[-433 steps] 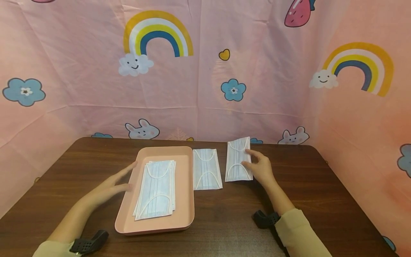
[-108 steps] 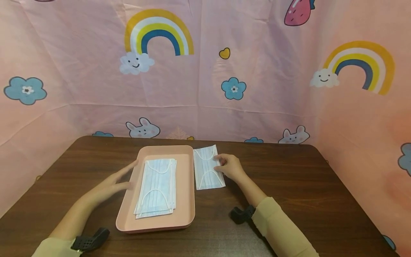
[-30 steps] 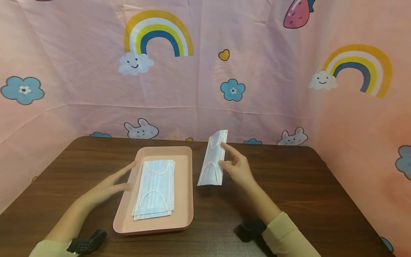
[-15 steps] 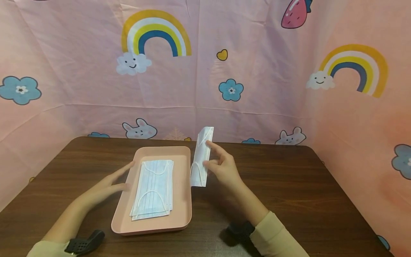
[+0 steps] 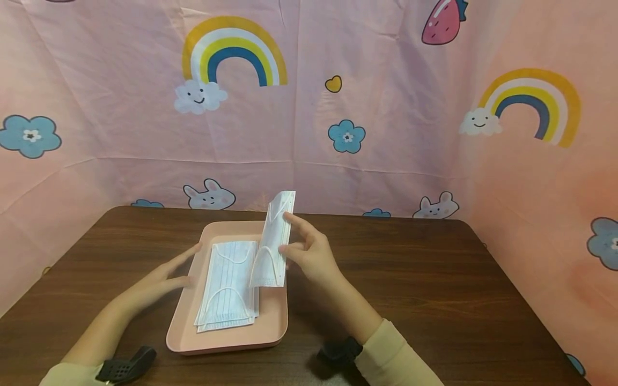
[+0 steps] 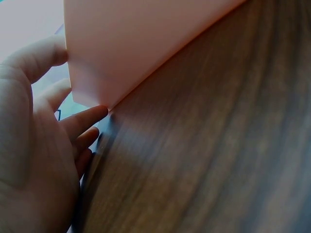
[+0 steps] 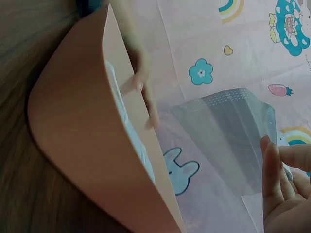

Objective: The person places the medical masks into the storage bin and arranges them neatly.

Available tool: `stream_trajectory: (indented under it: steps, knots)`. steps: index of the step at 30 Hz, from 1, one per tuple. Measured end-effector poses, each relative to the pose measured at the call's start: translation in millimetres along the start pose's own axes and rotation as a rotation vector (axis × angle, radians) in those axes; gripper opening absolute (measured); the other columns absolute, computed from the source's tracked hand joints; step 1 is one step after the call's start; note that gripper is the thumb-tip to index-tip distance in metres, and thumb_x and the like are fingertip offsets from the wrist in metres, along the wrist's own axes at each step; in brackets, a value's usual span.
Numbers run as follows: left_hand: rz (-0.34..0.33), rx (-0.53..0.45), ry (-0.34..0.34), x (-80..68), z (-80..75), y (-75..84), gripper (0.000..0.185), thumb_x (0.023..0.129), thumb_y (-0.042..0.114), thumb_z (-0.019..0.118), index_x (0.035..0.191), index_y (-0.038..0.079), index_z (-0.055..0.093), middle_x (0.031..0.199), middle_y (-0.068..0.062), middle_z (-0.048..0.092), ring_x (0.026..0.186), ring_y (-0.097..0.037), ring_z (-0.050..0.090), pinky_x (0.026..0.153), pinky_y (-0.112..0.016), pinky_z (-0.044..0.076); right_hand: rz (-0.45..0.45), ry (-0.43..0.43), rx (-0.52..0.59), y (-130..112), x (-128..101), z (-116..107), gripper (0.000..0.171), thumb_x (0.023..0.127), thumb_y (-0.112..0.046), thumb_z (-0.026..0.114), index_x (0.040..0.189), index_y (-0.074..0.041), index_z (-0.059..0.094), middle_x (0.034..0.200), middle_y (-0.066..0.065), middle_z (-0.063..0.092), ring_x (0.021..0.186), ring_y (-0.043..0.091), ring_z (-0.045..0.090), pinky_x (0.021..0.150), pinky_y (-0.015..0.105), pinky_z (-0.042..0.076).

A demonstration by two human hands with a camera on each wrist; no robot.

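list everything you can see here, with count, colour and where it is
held mask: 1, white, lifted edge-up over the right side of the tray
stack of masks: 1 pile, exact number cannot be told, white with a pale blue tint, lying flat in the tray
tray: 1, pink, on the table left of centre
table: 1, dark brown wood grain, fills the lower part of the head view
backdrop: 1, pink with rainbows, clouds, blue flowers, bunnies, a strawberry and a heart, behind and beside the table
wrist cameras: 2, black, one by each cuff at the near table edge
sleeves: 2, cream, at the bottom edge
left hand: fingers straight, resting against the tray's left rim
right hand: pinches the held mask by its right edge
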State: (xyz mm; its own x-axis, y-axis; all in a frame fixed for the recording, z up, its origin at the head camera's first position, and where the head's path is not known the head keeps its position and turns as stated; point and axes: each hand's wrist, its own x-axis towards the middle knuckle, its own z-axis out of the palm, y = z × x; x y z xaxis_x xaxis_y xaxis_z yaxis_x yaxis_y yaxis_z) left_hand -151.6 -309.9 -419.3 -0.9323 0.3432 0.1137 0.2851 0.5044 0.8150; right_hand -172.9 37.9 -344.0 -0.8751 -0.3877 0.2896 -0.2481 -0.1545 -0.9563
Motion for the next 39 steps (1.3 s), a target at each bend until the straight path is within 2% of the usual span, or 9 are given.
stream_trajectory:
  steps: [7, 9, 15, 22, 26, 30, 39]
  knots:
    - [0.007, 0.002, -0.005, -0.4, -0.1, -1.5, 0.073, 0.091, 0.016, 0.061, 0.153, 0.013, 0.022, 0.154, -0.023, 0.018, 0.135, -0.052, 0.011, 0.095, -0.075, 0.015, 0.041, -0.013, 0.034, 2.2, 1.9, 15.8, 0.065, 0.084, 0.011, 0.061, 0.143, -0.013, 0.045, 0.146, 0.004, 0.04, 0.059, 0.013, 0.054, 0.055, 0.026, 0.05]
    - [0.008, 0.003, -0.006, -0.7, -0.3, -1.0, 0.073, 0.092, 0.016, 0.061, 0.153, 0.013, 0.022, 0.154, -0.023, 0.018, 0.135, -0.052, 0.011, 0.095, -0.075, 0.015, 0.046, -0.016, 0.038, 4.1, 3.2, 19.7, 0.066, 0.084, 0.011, 0.061, 0.143, -0.012, 0.044, 0.143, 0.007, 0.042, 0.058, 0.013, 0.053, 0.054, 0.026, 0.05]
    - [0.014, 0.007, -0.01, -1.0, -1.2, -1.3, 0.073, 0.092, 0.015, 0.06, 0.153, 0.013, 0.022, 0.154, -0.023, 0.017, 0.135, -0.052, 0.01, 0.094, -0.075, 0.014, 0.066, -0.017, 0.043, 10.2, 6.5, 30.5, 0.067, 0.083, 0.011, 0.061, 0.143, -0.014, 0.046, 0.131, 0.008, 0.051, 0.06, 0.015, 0.057, 0.052, 0.026, 0.05]
    - [0.018, 0.017, -0.008, -0.4, -1.0, -2.9, 0.072, 0.092, 0.015, 0.06, 0.153, 0.013, 0.023, 0.154, -0.024, 0.018, 0.134, -0.053, 0.012, 0.094, -0.075, 0.015, 0.086, -0.01, 0.059, 15.7, 6.5, 42.6, 0.064, 0.081, 0.01, 0.063, 0.139, -0.013, 0.051, 0.137, 0.004, 0.048, 0.054, 0.013, 0.055, 0.051, 0.023, 0.049]
    - [0.014, 0.02, -0.006, -0.4, -0.7, -2.7, 0.072, 0.092, 0.016, 0.06, 0.153, 0.013, 0.023, 0.154, -0.024, 0.018, 0.135, -0.053, 0.012, 0.094, -0.075, 0.015, 0.097, -0.008, 0.045, 18.1, 6.6, 50.3, 0.063, 0.08, 0.009, 0.064, 0.138, -0.015, 0.053, 0.13, 0.005, 0.051, 0.049, 0.011, 0.052, 0.05, 0.023, 0.048]
    - [0.011, 0.011, -0.007, -0.6, -0.6, -2.6, 0.072, 0.092, 0.015, 0.06, 0.154, 0.014, 0.023, 0.154, -0.023, 0.018, 0.135, -0.052, 0.012, 0.095, -0.075, 0.016, 0.106, -0.018, 0.037, 22.4, 7.4, 58.0, 0.062, 0.08, 0.009, 0.066, 0.137, -0.013, 0.054, 0.126, 0.005, 0.047, 0.047, 0.011, 0.051, 0.048, 0.022, 0.047]
    - [0.024, 0.001, -0.005, -1.2, -0.5, -4.0, 0.071, 0.092, 0.014, 0.059, 0.154, 0.016, 0.023, 0.155, -0.021, 0.019, 0.135, -0.05, 0.014, 0.096, -0.073, 0.017, 0.137, -0.07, -0.021, 29.8, 8.9, 69.8, 0.06, 0.081, 0.007, 0.068, 0.137, -0.011, 0.052, 0.131, 0.007, 0.049, 0.043, 0.011, 0.051, 0.049, 0.022, 0.049]
